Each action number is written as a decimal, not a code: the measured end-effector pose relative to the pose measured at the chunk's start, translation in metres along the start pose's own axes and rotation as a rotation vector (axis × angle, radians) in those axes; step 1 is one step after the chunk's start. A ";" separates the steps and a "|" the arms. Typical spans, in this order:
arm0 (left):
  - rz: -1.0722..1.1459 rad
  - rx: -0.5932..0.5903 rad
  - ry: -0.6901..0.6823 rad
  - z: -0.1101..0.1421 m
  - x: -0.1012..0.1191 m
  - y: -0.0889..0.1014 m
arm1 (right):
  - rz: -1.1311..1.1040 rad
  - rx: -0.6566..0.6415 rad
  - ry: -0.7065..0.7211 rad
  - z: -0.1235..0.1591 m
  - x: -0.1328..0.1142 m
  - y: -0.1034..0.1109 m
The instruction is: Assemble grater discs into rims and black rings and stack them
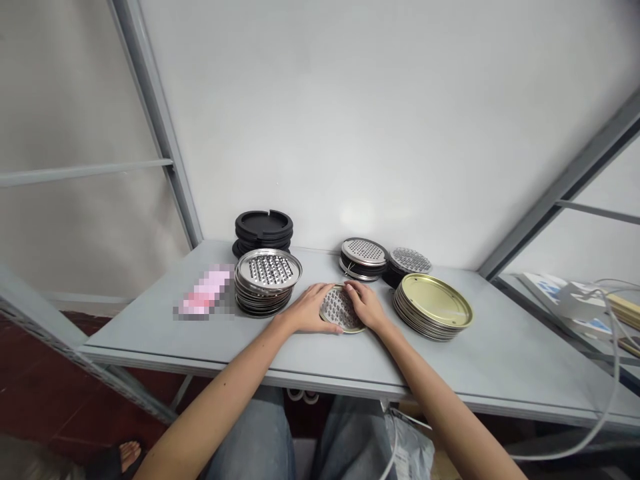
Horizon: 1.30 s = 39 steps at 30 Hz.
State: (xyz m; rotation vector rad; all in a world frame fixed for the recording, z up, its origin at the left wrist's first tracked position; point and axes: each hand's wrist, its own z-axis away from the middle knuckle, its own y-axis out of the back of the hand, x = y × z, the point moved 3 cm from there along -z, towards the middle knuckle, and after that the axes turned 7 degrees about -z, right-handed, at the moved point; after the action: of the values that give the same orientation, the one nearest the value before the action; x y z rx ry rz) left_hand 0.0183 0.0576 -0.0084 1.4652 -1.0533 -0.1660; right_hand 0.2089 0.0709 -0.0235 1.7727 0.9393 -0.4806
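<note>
In the head view, a round metal grater plate (340, 311) with a gold rim lies on the table in front of me. My left hand (313, 311) grips its left side, thumb along the front edge and fingers at the back rim. From the right, my right hand (367, 305) holds the same plate, its fingers bent over the rim and partly covering the grating surface. A stack of silver grater plates (269, 272) stands left of my hands. To the right is a stack of gold-coloured round lids (436, 300).
Black plastic rings (263, 227) are stacked at the back left. Two short piles with grater tops, one grater (365, 252) and another grater (411, 260), stand behind my hands. A blurred pink item (207, 291) lies left. Grey shelf posts (160, 120) and a white wall frame the table (520, 347).
</note>
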 end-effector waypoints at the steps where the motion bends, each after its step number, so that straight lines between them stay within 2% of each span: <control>1: 0.001 0.004 -0.001 0.000 0.000 0.000 | 0.001 0.007 0.001 0.000 0.000 0.000; 8: 0.011 -0.032 0.064 0.002 0.001 0.002 | -0.020 0.003 -0.005 0.001 -0.001 0.001; 11: -0.005 -0.034 0.093 0.003 -0.001 0.001 | -0.053 -0.038 -0.002 0.002 -0.004 0.001; 17: -0.081 -0.079 0.051 0.000 -0.006 -0.006 | -0.181 -0.120 0.057 0.005 -0.010 0.002; 21: -0.105 -0.086 0.045 0.000 -0.005 -0.005 | -0.304 -0.080 0.065 0.007 -0.011 0.008; 27: -0.078 0.024 0.029 0.002 0.005 0.006 | -0.420 0.038 0.104 0.004 -0.011 0.012; 32: -0.080 0.080 -0.008 0.001 0.006 0.009 | -0.365 0.238 -0.030 0.000 0.001 0.011; 35: -0.088 0.116 -0.023 0.000 0.004 0.009 | -0.305 0.226 -0.112 -0.003 0.009 0.011; 39: -0.098 0.119 -0.028 0.000 0.004 0.010 | -0.298 0.205 -0.110 -0.004 0.011 0.012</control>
State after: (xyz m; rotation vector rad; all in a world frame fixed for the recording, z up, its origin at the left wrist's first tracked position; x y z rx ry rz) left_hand 0.0158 0.0564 0.0016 1.6275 -1.0283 -0.1968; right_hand 0.2249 0.0768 -0.0223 1.7727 1.1132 -0.8832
